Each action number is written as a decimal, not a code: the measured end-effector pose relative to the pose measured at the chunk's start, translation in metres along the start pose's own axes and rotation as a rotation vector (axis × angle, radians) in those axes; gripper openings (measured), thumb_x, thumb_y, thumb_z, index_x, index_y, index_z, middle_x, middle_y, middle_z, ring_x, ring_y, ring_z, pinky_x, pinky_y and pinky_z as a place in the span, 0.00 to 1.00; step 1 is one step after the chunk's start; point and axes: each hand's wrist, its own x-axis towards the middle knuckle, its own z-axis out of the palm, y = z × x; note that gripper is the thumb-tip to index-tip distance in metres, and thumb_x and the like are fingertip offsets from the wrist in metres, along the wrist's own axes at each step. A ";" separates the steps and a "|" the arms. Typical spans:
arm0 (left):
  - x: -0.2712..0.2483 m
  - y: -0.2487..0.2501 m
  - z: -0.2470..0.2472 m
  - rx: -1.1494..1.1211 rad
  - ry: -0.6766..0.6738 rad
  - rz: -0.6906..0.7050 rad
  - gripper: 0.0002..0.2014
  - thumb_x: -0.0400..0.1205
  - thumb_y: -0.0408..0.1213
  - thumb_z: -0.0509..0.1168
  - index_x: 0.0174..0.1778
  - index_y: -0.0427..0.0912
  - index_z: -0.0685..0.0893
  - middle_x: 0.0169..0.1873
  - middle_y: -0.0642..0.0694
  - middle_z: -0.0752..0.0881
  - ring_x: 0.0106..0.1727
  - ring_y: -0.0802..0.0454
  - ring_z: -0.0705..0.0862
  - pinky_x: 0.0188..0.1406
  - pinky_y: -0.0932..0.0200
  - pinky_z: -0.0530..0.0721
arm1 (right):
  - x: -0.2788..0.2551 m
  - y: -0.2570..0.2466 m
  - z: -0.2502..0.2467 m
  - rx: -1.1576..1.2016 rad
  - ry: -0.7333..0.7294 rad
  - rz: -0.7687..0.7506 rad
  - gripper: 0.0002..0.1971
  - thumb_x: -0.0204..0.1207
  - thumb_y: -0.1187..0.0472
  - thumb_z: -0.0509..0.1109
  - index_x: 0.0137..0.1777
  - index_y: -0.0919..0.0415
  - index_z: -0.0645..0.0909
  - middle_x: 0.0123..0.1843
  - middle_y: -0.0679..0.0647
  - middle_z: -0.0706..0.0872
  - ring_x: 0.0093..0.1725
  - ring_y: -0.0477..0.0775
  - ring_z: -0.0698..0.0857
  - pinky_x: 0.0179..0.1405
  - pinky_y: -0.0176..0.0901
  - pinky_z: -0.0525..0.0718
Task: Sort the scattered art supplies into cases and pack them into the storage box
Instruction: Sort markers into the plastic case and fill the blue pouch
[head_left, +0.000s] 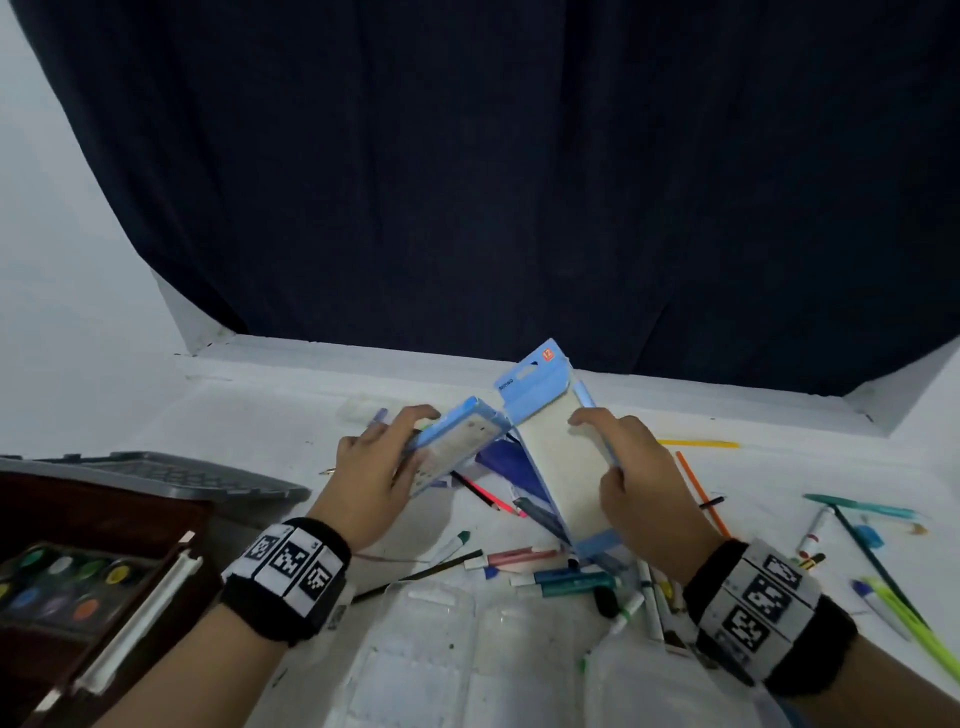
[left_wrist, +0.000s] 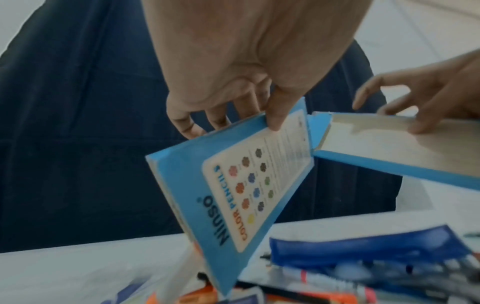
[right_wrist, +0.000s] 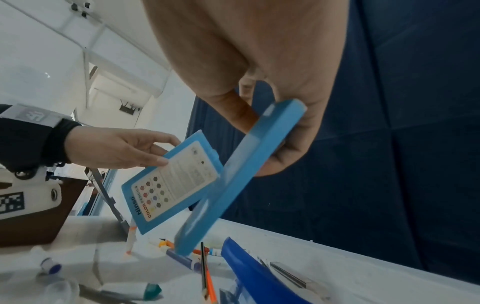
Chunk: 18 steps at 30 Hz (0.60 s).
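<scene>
From the head view, the left hand grips the blue pencil box by its far end, thumb on one face and fingers curled behind, and holds it above the white table. The right hand pinches the long flap, which is swung open to the right, and seems also to hold a thin blue pencil against its edge; blur makes that uncertain. Pencils and markers lie scattered just below, and the brown storage box sits well to the left.

The left wrist view shows the pencil box tilted, printed face toward the camera, its low corner down among the markers. The flap stands apart from it.

The right wrist view shows the flap edge-on, clamped between thumb and fingers, and the left hand steadying the box.

To do this well, I judge the box should be kept tilted with its mouth up, the flap held wide, and pencils slid in lengthwise one at a time.
</scene>
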 end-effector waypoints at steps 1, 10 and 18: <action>-0.001 0.009 -0.005 -0.069 0.008 -0.008 0.18 0.89 0.40 0.58 0.68 0.66 0.64 0.57 0.52 0.87 0.57 0.45 0.86 0.49 0.40 0.85 | -0.004 -0.003 -0.005 0.011 -0.003 0.026 0.34 0.66 0.84 0.55 0.65 0.52 0.78 0.45 0.44 0.73 0.36 0.41 0.75 0.32 0.27 0.70; -0.010 0.025 -0.007 -0.321 0.098 -0.133 0.12 0.88 0.33 0.61 0.55 0.55 0.86 0.57 0.55 0.86 0.49 0.57 0.85 0.41 0.67 0.82 | -0.035 0.005 -0.019 0.130 -0.065 0.319 0.11 0.86 0.54 0.63 0.66 0.48 0.80 0.48 0.44 0.84 0.40 0.38 0.82 0.42 0.34 0.77; -0.036 0.026 0.001 -0.718 -0.053 -0.561 0.20 0.86 0.17 0.53 0.68 0.35 0.82 0.65 0.43 0.83 0.56 0.54 0.89 0.53 0.63 0.89 | -0.052 0.028 -0.023 -0.076 -0.188 0.371 0.13 0.77 0.66 0.64 0.57 0.50 0.80 0.40 0.45 0.86 0.38 0.45 0.84 0.33 0.31 0.77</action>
